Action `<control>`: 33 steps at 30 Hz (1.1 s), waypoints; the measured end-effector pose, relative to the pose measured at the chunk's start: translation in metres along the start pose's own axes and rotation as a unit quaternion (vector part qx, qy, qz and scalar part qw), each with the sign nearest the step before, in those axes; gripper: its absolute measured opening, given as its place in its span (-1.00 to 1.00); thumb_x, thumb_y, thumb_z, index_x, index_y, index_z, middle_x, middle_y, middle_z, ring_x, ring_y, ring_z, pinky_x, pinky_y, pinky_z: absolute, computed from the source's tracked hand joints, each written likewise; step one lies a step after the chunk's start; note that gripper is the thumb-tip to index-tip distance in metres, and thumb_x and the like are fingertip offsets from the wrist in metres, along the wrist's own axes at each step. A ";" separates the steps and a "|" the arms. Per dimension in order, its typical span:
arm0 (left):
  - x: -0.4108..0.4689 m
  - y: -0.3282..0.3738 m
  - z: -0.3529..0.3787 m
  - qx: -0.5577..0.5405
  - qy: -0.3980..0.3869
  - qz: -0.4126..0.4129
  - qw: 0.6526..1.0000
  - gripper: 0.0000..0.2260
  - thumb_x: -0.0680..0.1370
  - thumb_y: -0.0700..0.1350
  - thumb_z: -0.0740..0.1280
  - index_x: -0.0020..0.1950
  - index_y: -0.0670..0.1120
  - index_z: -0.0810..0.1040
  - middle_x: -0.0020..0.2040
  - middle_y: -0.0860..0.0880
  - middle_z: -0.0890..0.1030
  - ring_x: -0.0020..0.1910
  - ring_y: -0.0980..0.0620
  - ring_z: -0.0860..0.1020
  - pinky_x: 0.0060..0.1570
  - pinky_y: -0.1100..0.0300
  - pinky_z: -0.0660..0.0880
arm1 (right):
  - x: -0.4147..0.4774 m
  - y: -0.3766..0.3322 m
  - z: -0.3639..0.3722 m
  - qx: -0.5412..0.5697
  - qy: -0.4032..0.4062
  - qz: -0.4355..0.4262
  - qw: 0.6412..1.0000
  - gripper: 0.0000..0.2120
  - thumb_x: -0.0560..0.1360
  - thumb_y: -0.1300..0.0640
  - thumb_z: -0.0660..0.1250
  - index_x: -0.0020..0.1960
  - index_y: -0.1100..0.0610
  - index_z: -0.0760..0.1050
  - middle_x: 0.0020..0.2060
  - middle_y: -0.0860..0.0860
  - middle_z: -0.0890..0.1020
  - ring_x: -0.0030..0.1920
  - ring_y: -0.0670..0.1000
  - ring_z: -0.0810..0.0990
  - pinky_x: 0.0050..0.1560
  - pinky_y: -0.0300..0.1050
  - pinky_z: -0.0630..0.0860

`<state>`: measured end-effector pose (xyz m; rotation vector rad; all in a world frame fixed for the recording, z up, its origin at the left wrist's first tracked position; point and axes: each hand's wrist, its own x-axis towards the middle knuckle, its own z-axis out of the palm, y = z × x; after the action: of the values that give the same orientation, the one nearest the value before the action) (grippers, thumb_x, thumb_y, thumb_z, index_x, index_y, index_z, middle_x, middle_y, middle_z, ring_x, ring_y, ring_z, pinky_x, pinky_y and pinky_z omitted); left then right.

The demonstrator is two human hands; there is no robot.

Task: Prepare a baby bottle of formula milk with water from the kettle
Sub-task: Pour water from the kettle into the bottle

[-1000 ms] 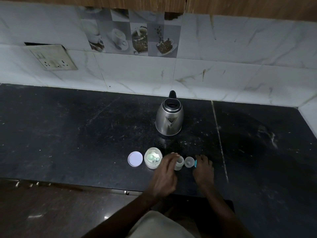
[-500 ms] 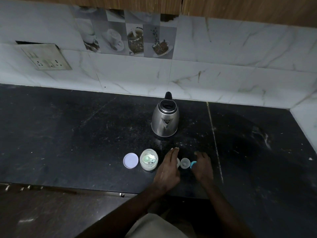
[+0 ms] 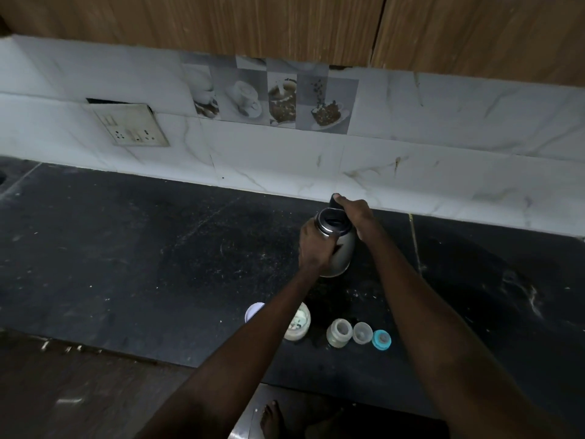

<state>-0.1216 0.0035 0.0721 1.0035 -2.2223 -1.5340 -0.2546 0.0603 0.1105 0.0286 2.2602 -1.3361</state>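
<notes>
While the right hand (image 3: 356, 217) curls round the black handle (image 3: 334, 199) of the steel kettle (image 3: 343, 251), the left hand (image 3: 315, 248) wraps round the kettle's side, at the back of the dark counter (image 3: 158, 248). Near the front edge stands the open bottle (image 3: 339, 332), with a clear cap (image 3: 362, 333) and teal ring (image 3: 381, 339) just right of it and a jar (image 3: 299, 324) partly behind the left forearm.

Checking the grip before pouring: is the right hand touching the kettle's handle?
Touching. The head view shows the right hand curled round the black handle of the kettle.
</notes>
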 end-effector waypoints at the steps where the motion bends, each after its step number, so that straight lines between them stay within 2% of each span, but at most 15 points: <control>1: 0.004 0.000 0.001 -0.012 -0.003 -0.007 1.000 -0.60 0.51 0.06 0.45 0.27 -0.11 0.56 0.26 -0.14 0.59 0.26 -0.12 0.54 0.22 0.02 0.49 | 0.004 0.001 0.002 0.022 -0.020 0.008 1.000 -0.50 0.48 -0.18 0.51 0.10 0.26 0.62 0.00 0.17 0.72 -0.18 0.06 0.67 -0.19 -0.12 0.57; 2: 0.008 0.000 0.001 -0.023 0.001 -0.018 1.000 -0.63 0.53 0.05 0.45 0.24 -0.13 0.57 0.24 -0.14 0.59 0.24 -0.11 0.55 0.17 0.06 0.47 | 0.007 0.001 0.004 0.032 -0.036 0.013 0.999 -0.53 0.45 -0.11 0.56 0.09 0.28 0.63 -0.05 0.16 0.73 -0.23 0.04 0.67 -0.25 -0.14 0.55; 4: 0.012 0.003 -0.002 -0.054 0.003 -0.031 0.998 -0.71 0.54 0.03 0.48 0.13 -0.13 0.60 0.06 -0.07 0.63 0.12 -0.10 0.60 0.05 0.10 0.48 | 0.006 0.001 0.006 0.040 -0.040 0.015 0.998 -0.61 0.43 -0.02 0.59 0.04 0.28 0.65 -0.17 0.13 0.72 -0.29 0.03 0.66 -0.31 -0.17 0.51; 6: 0.018 0.006 -0.007 -0.076 -0.011 -0.057 0.995 -0.72 0.51 0.08 0.51 0.07 -0.04 0.56 -0.08 0.03 0.61 0.04 -0.10 0.65 0.01 -0.02 0.61 | 0.000 -0.001 0.005 0.052 -0.036 0.010 0.998 -0.75 0.43 0.06 0.59 -0.11 0.22 0.64 -0.28 0.08 0.68 -0.35 0.00 0.63 -0.36 -0.20 0.49; 8: 0.019 0.002 -0.012 -0.099 -0.062 -0.093 0.989 -0.50 0.39 0.18 0.56 0.20 -0.02 0.54 0.04 0.01 0.62 0.04 -0.08 0.66 -0.02 -0.20 0.69 | -0.008 0.003 0.003 0.077 -0.045 0.005 0.996 -0.83 0.44 0.13 0.58 -0.18 0.20 0.63 -0.31 0.09 0.68 -0.35 0.04 0.63 -0.35 -0.23 0.52; 10: 0.018 -0.011 -0.012 -0.115 -0.106 -0.099 0.983 -0.27 0.25 0.25 0.60 0.35 0.09 0.50 0.22 -0.01 0.63 0.07 -0.07 0.68 -0.08 -0.27 0.70 | -0.019 0.016 -0.002 0.107 -0.051 -0.017 0.993 -0.83 0.43 0.16 0.58 -0.10 0.25 0.67 -0.24 0.17 0.73 -0.27 0.12 0.68 -0.27 -0.18 0.60; 12: 0.005 -0.017 -0.018 -0.109 -0.127 -0.077 0.983 -0.37 0.19 0.21 0.67 0.21 0.31 0.53 0.22 0.00 0.67 0.12 -0.10 0.70 -0.01 -0.27 0.69 | -0.032 0.035 -0.008 0.123 -0.050 -0.043 0.990 -0.77 0.43 0.17 0.58 -0.01 0.29 0.68 -0.14 0.23 0.75 -0.20 0.12 0.71 -0.18 -0.09 0.65; 13: -0.005 -0.019 -0.020 -0.122 -0.133 -0.067 0.981 -0.42 0.22 0.11 0.69 0.14 0.39 0.53 0.21 0.00 0.68 0.12 -0.09 0.70 0.00 -0.24 0.69 | -0.039 0.044 -0.011 0.129 -0.049 -0.061 0.989 -0.78 0.44 0.20 0.56 0.01 0.30 0.68 -0.12 0.24 0.75 -0.18 0.11 0.71 -0.15 -0.05 0.66; 15: -0.021 -0.031 -0.019 -0.143 -0.140 -0.049 0.979 -0.36 0.26 -0.10 0.70 0.16 0.39 0.53 0.18 -0.05 0.70 0.09 -0.07 0.71 -0.07 -0.15 0.70 | -0.056 0.062 -0.014 0.127 -0.047 -0.094 0.986 -0.78 0.44 0.24 0.55 0.04 0.29 0.67 -0.09 0.23 0.75 -0.17 0.08 0.71 -0.10 0.00 0.65; 16: -0.028 -0.038 -0.018 -0.148 -0.133 -0.036 0.979 -0.29 0.22 -0.11 0.71 0.25 0.32 0.53 0.19 -0.09 0.70 0.09 -0.08 0.71 -0.06 -0.16 0.70 | -0.063 0.070 -0.013 0.120 -0.045 -0.107 0.986 -0.76 0.41 0.22 0.57 0.05 0.25 0.68 -0.09 0.20 0.76 -0.17 0.06 0.71 -0.09 0.01 0.65; 19: -0.044 -0.060 -0.007 -0.133 -0.103 0.017 0.986 -0.07 0.09 0.02 0.72 0.43 0.15 0.48 0.25 -0.08 0.67 0.18 -0.13 0.69 0.08 -0.24 0.67 | -0.079 0.092 -0.011 0.091 -0.032 -0.136 0.986 -0.62 0.30 0.07 0.61 0.08 0.13 0.68 -0.03 0.11 0.76 -0.05 0.07 0.74 0.03 0.11 0.68; 23: -0.063 -0.078 0.002 -0.109 -0.091 0.058 0.988 -0.10 0.11 0.09 0.73 0.41 0.26 0.48 0.38 -0.03 0.56 0.34 -0.07 0.59 0.25 -0.19 0.60 | -0.100 0.110 -0.018 0.090 -0.018 -0.163 0.982 -0.58 0.31 0.06 0.60 0.15 0.07 0.67 0.05 0.04 0.74 0.07 0.11 0.73 0.14 0.21 0.67; 27: -0.082 -0.078 0.000 -0.102 -0.088 0.099 0.986 -0.08 0.14 0.07 0.69 0.44 0.38 0.41 0.46 0.00 0.44 0.45 0.02 0.47 0.36 -0.07 0.54 | -0.123 0.117 -0.025 0.099 -0.009 -0.198 0.975 -0.64 0.37 0.14 0.60 0.15 0.08 0.66 0.05 0.00 0.71 0.08 0.06 0.71 0.13 0.17 0.67; 29: -0.090 -0.077 -0.001 -0.101 -0.086 0.117 0.984 -0.07 0.15 0.04 0.68 0.44 0.43 0.38 0.47 0.01 0.42 0.49 0.01 0.43 0.40 -0.09 0.50 | -0.130 0.120 -0.027 0.097 -0.002 -0.205 0.974 -0.65 0.38 0.18 0.61 0.13 0.08 0.65 0.02 -0.03 0.71 0.06 0.01 0.70 0.13 0.17 0.66; 33: -0.101 -0.079 -0.006 -0.085 -0.096 0.130 0.983 -0.04 0.18 -0.01 0.67 0.49 0.40 0.34 0.52 -0.02 0.35 0.56 0.00 0.33 0.47 -0.11 0.43 | -0.141 0.127 -0.028 0.076 0.017 -0.225 0.971 -0.58 0.33 0.07 0.63 0.16 0.02 0.64 0.09 -0.07 0.70 0.15 0.01 0.68 0.20 0.22 0.62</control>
<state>-0.0136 0.0500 0.0206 0.5112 -2.1945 -1.7221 -0.1096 0.1816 0.0794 -0.4359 2.2714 -1.7458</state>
